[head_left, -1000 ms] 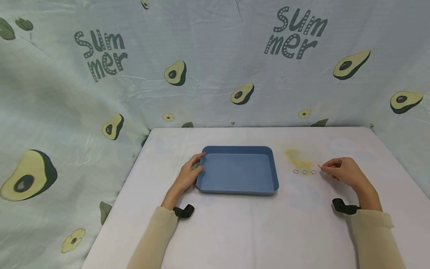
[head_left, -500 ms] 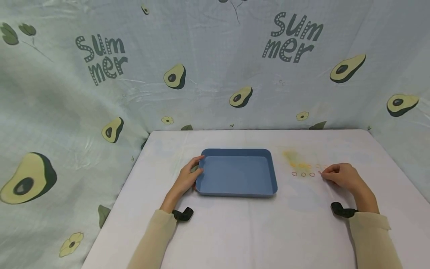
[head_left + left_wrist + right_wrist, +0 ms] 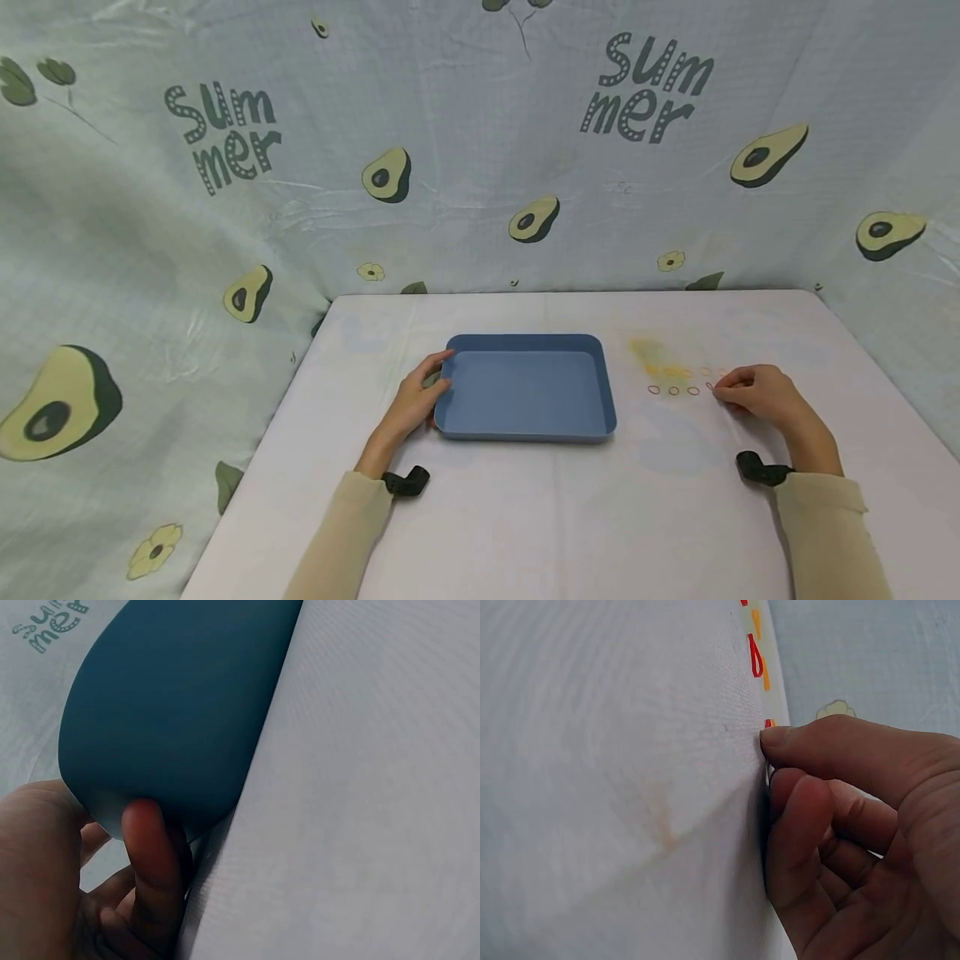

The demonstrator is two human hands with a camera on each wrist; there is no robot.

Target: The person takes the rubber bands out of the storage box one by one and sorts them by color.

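Observation:
A blue rectangular tray (image 3: 525, 392) lies on the table. My left hand (image 3: 415, 396) holds its left side, with the thumb (image 3: 144, 825) against the outer wall near a corner. To the tray's right, several red rubber bands (image 3: 673, 391) lie in a row. My right hand (image 3: 765, 398) is at the right end of this row and pinches a red rubber band (image 3: 710, 386) between thumb and fingertips. In the right wrist view only a small red bit of this band (image 3: 768, 722) shows past the thumb tip. Behind the red row lie yellow rubber bands (image 3: 677, 372), some partly hidden by my right hand.
The table (image 3: 480, 517) has a pale cloth over it, with a faint yellow print (image 3: 647, 350) behind the bands. A patterned cloth wall (image 3: 450, 242) rises directly behind the table. More patterned cloth hangs at the left and right sides.
My right hand has brought the pinched red rubber band down to the right end of the red row. My left hand stays on the tray. The head view has shifted slightly.

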